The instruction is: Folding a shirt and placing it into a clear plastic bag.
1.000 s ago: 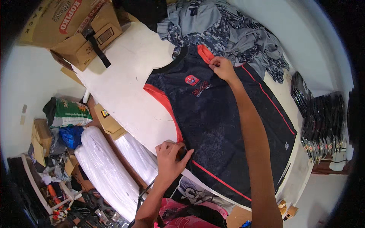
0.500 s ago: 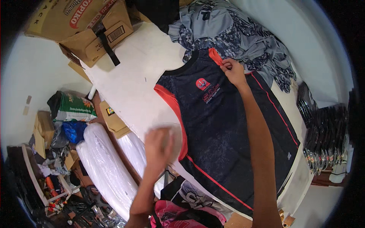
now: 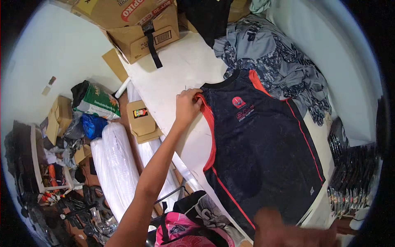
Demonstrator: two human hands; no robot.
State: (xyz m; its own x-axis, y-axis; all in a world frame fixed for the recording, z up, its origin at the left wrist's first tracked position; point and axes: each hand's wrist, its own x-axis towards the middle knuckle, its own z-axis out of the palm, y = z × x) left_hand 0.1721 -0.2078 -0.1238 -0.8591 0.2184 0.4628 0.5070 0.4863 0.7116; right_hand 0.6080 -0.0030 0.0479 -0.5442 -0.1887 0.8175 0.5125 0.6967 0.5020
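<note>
While the head view bends every edge toward its rim, the layout reads clearly enough: a dark navy sleeveless jersey (image 3: 259,152) with red trim lies flat, front up, on the white desk (image 3: 181,70), its neck toward the far end and its hem toward the near edge. Left hand (image 3: 187,108) rests on the jersey's left shoulder strap, fingers (image 3: 192,94) curled over the red armhole edge and pinching the cloth there; the forearm runs in from the lower edge. Right hand (image 3: 284,230) shows blurred at the bottom of the frame, over the hem of the jersey; whether it is spread or closed cannot be told, nor whether it touches the cloth. Beyond the jersey's neck lies a heap of grey and camouflage-patterned garments (image 3: 279,61), touching the collar area. At the far left corner of the desk stands an open cardboard box (image 3: 144,33) with a black strap hanging over its side. On the floor to the left lie white plastic-wrapped rolls (image 3: 117,164), with a small flat carton (image 3: 142,119) beside the desk edge. A pink and black bag (image 3: 185,230) sits near the person, below the desk
</note>
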